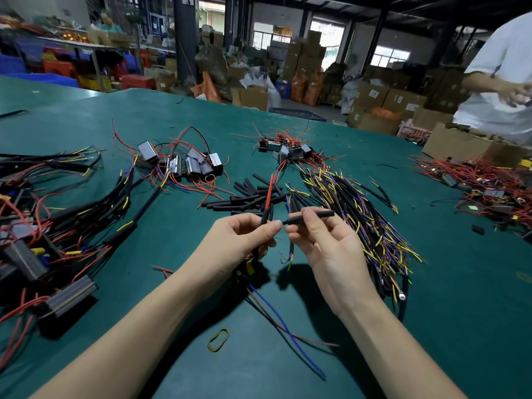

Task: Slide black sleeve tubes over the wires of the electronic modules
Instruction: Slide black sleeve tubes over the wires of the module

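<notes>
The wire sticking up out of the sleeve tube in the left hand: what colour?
Red wire, rising from the black sleeve tube pinched in the left hand; head view.

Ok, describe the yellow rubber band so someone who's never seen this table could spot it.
On the green table, look at the near edge, between the person's two forearms. The yellow rubber band lies flat there, left of the loose blue wire. It is the only closed loop, attached to nothing.
</notes>
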Tool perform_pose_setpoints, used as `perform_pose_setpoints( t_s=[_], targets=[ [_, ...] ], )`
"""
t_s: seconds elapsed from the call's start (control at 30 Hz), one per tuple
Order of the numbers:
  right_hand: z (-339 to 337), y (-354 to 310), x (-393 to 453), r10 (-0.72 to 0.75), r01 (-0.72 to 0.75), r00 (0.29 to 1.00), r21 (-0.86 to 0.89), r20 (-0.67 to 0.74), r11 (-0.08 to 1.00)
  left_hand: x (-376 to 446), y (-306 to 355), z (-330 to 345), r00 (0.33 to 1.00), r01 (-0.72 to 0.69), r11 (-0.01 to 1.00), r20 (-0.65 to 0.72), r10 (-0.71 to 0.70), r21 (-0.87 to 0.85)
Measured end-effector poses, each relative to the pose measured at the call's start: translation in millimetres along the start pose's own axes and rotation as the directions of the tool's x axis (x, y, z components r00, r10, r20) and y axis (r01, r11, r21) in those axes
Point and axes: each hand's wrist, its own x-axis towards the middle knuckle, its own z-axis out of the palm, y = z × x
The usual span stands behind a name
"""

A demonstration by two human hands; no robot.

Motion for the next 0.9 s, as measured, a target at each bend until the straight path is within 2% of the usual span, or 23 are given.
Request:
perform_pose_setpoints(
  t_s=[0.13,0.27,0.43,0.6,0.73,0.9],
  targets=[
    [-1,5,-4,0.006,-0.001,1.0,-0.186,0.024,0.982,0,0,6,0.999,-0.007,0.998,-0.034,0.005,-0.058],
    [2,11,-7,0.007,0.024,0.997,-0.392,0.076,0.92,-2,-1,7,0.998,0.026,0.999,-0.063,-0.023,0.044],
    [-1,7,-6,0.017,0.002,0.999,-0.376,0.048,0.927,-3,0,9,0.996,-0.046,0.997,-0.068,0.05,0.063],
    [3,8,-8,-0.028,0.095,0.989,-0.484,0.144,0.87,-3,-2,11,0.986,-0.042,0.998,-0.162,0.047,0.036],
    [4,12,-7,-0.027,0.083,0.993,-0.543,0.111,0.835,-4,2,10,0.993,-0.05,0.997,-0.104,0.055,0.052],
    [5,12,-9,-0.06,0.138,0.988,-0.657,0.141,0.741,-7,10,13,0.985,-0.163,0.986,-0.052,0.165,0.043]
  ],
)
